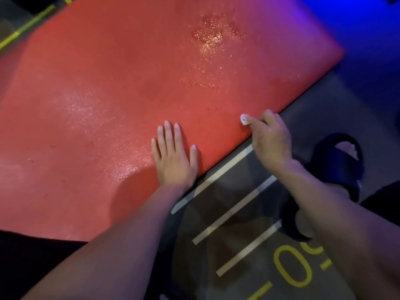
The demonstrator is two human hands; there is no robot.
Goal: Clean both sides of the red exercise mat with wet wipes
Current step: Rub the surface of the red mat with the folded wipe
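The red exercise mat (121, 87) lies flat on the dark floor and fills most of the view. Wet, glistening patches show on its far part and near my left hand. My left hand (174, 156) lies palm down on the mat close to its right edge, fingers straight and spread. At that same edge, my right hand (268, 137) has its thumb on top of the mat and its fingers curled at the rim, pinching the edge. No wet wipe is visible.
My foot in a black slide sandal (339, 169) stands on the floor just right of the mat. White stripes (236, 204) and yellow lettering (292, 267) mark the floor. A yellow line (28, 29) runs past the mat's far left corner.
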